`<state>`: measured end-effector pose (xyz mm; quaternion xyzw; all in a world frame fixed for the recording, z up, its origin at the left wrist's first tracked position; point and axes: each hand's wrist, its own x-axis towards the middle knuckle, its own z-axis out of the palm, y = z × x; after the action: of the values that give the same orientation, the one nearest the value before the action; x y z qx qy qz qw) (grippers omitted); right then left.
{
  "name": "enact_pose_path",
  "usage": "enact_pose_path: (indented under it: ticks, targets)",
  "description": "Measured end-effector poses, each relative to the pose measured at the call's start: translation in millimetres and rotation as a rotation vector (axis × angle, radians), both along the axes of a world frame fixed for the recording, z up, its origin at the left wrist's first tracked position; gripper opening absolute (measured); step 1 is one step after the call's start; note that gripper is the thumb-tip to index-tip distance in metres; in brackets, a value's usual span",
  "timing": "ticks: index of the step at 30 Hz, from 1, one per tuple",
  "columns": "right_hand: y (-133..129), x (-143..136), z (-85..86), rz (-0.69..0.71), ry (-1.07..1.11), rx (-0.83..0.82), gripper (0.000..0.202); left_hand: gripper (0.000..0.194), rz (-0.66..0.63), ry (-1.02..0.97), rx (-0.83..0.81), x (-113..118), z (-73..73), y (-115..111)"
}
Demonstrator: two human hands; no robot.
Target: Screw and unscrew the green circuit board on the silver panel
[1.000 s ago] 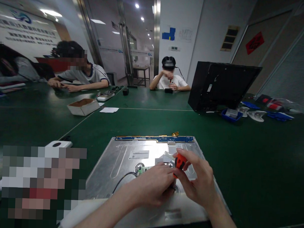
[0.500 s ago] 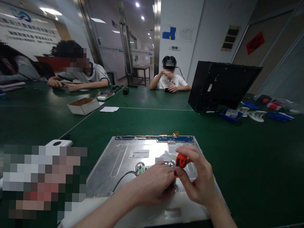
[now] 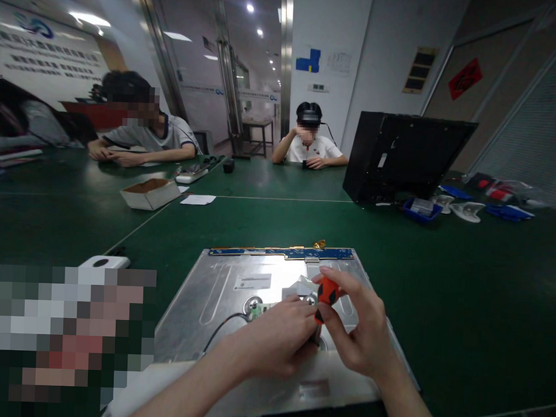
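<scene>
In front of me lies a silvery metal display panel (image 3: 221, 279) with a long blue circuit board (image 3: 276, 253) along its far edge. My right hand (image 3: 360, 330) pinches the orange-and-black handle of a screwdriver (image 3: 328, 291) between thumb and fingers, over the panel's right half. My left hand (image 3: 285, 330) rests low on the panel, just left of the screwdriver, its fingers curled down around the lower end; what they grip is hidden. A small green board (image 3: 258, 310) with a black cable (image 3: 219, 333) shows beyond my left wrist.
A black monitor (image 3: 407, 158) stands at the back right near a blue tray (image 3: 421, 210). An open cardboard box (image 3: 151, 194) and a paper sheet (image 3: 198, 199) lie at the left. Several people sit around the green table (image 3: 259, 220). Something blurred out lies at the lower left.
The screwdriver handle has turned a little in my right fingers, its black patches showing differently. My left hand stays in place. The whole view has shifted slightly.
</scene>
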<state>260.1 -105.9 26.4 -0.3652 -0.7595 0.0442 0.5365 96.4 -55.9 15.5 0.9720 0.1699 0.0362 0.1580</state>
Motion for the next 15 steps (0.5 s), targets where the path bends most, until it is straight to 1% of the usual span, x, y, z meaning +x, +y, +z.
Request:
enact_pose_path:
  ticks: [4, 8, 12, 15]
  targets:
    - [0.2, 0.3, -0.7, -0.021, -0.005, 0.018, 0.045, 0.006, -0.005, 0.011, 0.026, 1.3, -2.2, 0.0]
    - [1.6, 0.8, 0.2, -0.028, 0.000, 0.012, 0.045, 0.006, 0.003, 0.017, 0.027, 3.2, -4.6, 0.5]
    - [3.0, -0.4, -1.1, 0.006, -0.004, -0.001, 0.044, 0.004, 0.012, 0.008, 0.037, 4.0, -3.9, 0.2]
    - [3.5, -2.1, -2.8, -0.019, -0.007, 0.001, 0.042, 0.004, 0.005, 0.022, 0.029, 3.1, -2.3, -0.7]
